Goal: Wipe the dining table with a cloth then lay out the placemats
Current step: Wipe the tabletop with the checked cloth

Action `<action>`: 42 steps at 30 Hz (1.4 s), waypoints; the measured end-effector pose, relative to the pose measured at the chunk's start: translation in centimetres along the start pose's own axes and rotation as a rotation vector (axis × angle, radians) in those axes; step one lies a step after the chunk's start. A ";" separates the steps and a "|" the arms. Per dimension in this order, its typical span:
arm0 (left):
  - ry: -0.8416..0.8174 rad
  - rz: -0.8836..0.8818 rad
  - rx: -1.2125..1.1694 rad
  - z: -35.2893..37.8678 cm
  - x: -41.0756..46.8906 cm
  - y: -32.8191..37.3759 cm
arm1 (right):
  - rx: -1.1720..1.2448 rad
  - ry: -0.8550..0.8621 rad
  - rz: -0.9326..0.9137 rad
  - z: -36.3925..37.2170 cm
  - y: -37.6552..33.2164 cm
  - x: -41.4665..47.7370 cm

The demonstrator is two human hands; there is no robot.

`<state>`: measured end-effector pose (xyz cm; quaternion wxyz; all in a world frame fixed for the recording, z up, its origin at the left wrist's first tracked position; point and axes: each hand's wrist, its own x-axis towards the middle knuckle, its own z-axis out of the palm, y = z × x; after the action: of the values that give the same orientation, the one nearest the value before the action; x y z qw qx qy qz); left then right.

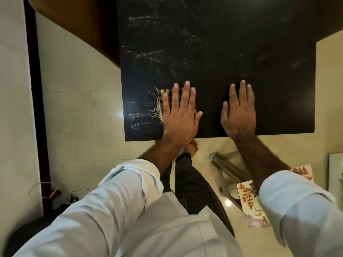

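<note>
Filling the upper view, the black tabletop (241, 43) shows pale streaks. Floral placemats (249, 199) lie off it, low at right. The left hand (179, 115), fingers straight, presses flat on the frayed cloth (163, 92) near the tabletop's near left corner; the right hand (239, 112) rests flat on the bare tabletop.

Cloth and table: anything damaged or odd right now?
The striped cloth under the left hand is frayed on its left edge, loose threads trailing. Whitish streaks mark the black table, mostly left and far side. The right hand lies flat on it.

Black table (241, 43), whitish streaks; cloth (161, 93) striped tan and dark; placemats (247, 197) cream, rust leaf print.
</note>
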<state>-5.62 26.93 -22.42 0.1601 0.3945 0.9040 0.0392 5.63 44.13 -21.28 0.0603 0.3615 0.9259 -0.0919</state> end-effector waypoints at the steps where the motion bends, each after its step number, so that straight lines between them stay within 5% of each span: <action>1: 0.015 0.008 -0.004 -0.1 0.5 0.6 | -0.008 0.013 -0.001 0.3 0.1 0.0; 8: -0.036 0.185 0.046 0.1 -1.0 1.4 | -0.007 0.045 0.009 1.3 0.3 -0.5; 13: -0.061 -0.069 0.043 -0.4 -5.8 -6.8 | -0.045 -0.030 -0.086 0.7 -0.3 -0.5; 19: 0.042 -0.174 0.030 -2.6 2.7 -7.5 | -0.070 -0.044 -0.109 1.1 -1.1 0.0; 26: -0.074 0.161 0.072 -0.6 -4.3 -1.3 | -0.059 -0.040 -0.101 1.3 -1.1 -0.1; 31: -0.081 -0.092 0.057 -0.7 -7.8 -9.3 | -0.043 -0.052 -0.083 1.2 -1.2 -0.1; 37: 0.070 -0.259 0.023 -3.6 1.6 -11.9 | -0.068 -0.042 -0.082 1.3 -1.2 -0.1; 42: 0.003 0.024 0.039 -1.9 0.0 -4.5 | -0.053 -0.040 -0.084 1.3 -1.4 -0.1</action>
<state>-9.37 23.90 -21.49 0.1508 0.4081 0.9001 0.0241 4.84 42.81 -22.32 0.0846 0.3186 0.9410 -0.0768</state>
